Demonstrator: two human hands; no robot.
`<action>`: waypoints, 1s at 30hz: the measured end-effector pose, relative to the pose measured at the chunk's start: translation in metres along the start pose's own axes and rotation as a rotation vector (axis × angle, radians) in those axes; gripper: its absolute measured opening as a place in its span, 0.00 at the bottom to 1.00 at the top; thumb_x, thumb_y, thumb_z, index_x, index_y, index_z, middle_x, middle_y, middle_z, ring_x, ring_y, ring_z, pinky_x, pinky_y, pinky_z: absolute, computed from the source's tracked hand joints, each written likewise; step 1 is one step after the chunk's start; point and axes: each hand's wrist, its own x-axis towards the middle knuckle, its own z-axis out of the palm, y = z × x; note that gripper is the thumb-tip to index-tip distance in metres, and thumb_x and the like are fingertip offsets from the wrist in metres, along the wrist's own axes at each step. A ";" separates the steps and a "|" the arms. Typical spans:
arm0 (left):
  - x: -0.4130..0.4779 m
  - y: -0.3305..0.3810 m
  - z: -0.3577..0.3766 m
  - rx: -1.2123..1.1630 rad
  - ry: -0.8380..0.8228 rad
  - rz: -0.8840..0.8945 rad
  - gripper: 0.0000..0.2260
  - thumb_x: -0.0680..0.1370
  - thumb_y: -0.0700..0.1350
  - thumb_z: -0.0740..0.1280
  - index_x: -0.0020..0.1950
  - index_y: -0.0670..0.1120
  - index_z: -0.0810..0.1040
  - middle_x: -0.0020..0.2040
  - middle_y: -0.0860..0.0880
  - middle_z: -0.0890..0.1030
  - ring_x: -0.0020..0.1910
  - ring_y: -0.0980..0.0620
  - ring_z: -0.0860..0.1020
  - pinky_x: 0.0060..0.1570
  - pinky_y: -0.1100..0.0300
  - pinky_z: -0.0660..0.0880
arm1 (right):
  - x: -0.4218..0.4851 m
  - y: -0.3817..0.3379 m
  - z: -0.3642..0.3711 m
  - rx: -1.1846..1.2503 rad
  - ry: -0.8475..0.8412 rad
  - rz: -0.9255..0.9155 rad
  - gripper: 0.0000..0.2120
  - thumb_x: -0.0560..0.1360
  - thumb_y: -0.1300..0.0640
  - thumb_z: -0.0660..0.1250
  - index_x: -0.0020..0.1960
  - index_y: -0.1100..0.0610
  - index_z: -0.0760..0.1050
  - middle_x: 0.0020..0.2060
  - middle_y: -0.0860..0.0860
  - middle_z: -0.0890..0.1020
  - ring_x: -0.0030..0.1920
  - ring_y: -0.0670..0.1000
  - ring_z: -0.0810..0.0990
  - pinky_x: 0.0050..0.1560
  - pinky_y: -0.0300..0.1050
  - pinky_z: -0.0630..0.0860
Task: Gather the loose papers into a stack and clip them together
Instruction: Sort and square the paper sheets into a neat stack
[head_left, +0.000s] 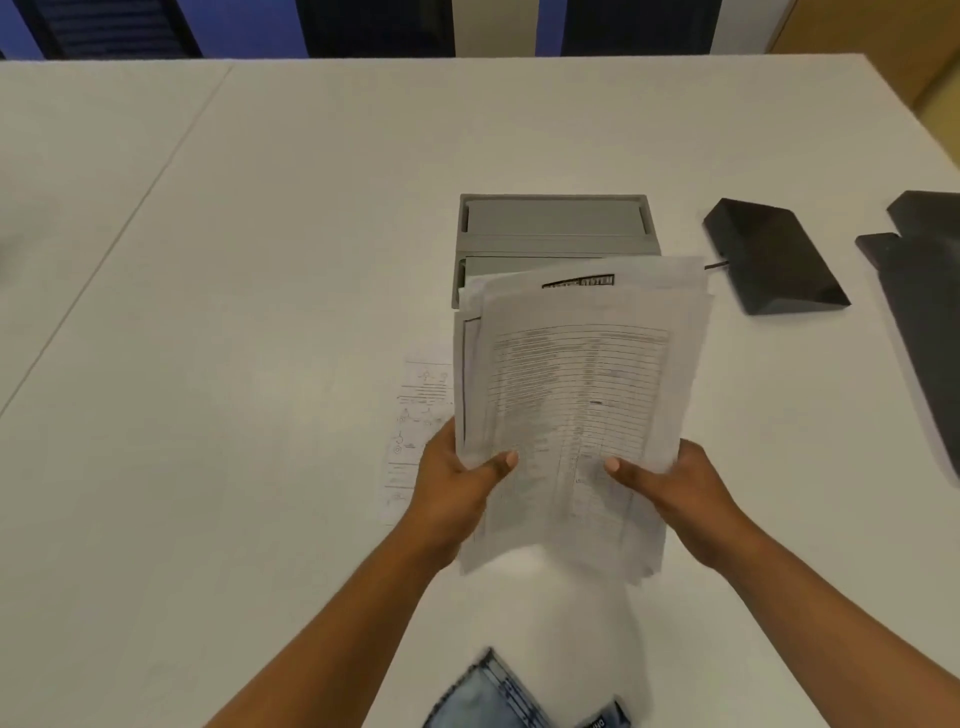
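A loose bundle of printed papers (576, 384) is lifted off the white table (234, 312), its sheets fanned and uneven at the top. The front sheet carries a lined table. My left hand (457, 480) grips the bundle's lower left edge, thumb on the front. My right hand (670, 480) grips the lower right edge the same way. One more printed sheet (415, 410) with small diagrams lies flat on the table, just left of the bundle and partly behind my left hand. No clip is visible.
A grey tiered paper tray (550, 223) stands behind the papers. A black wedge-shaped device (774, 260) with a cable lies to the right, and a dark flat object (924, 312) sits at the right edge. Denim fabric (498, 696) shows at the table's near edge.
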 end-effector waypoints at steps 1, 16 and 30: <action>0.004 0.002 0.004 0.012 0.023 0.024 0.22 0.75 0.37 0.74 0.67 0.49 0.76 0.58 0.50 0.84 0.56 0.52 0.83 0.54 0.53 0.82 | 0.002 -0.003 0.001 -0.004 0.014 -0.027 0.22 0.67 0.50 0.78 0.60 0.46 0.80 0.55 0.44 0.86 0.54 0.46 0.84 0.52 0.44 0.81; 0.020 -0.009 0.018 0.068 -0.023 0.182 0.13 0.73 0.48 0.76 0.47 0.69 0.82 0.47 0.61 0.85 0.50 0.59 0.83 0.42 0.63 0.82 | 0.000 0.000 0.002 0.022 0.097 -0.147 0.23 0.66 0.49 0.78 0.59 0.44 0.79 0.55 0.47 0.85 0.56 0.49 0.83 0.52 0.48 0.81; 0.030 -0.050 -0.007 0.286 -0.216 -0.076 0.16 0.78 0.45 0.69 0.66 0.45 0.78 0.60 0.45 0.82 0.59 0.45 0.81 0.60 0.50 0.79 | -0.011 0.065 -0.013 -0.278 0.123 0.031 0.08 0.76 0.54 0.69 0.56 0.48 0.78 0.46 0.37 0.83 0.43 0.33 0.82 0.38 0.26 0.76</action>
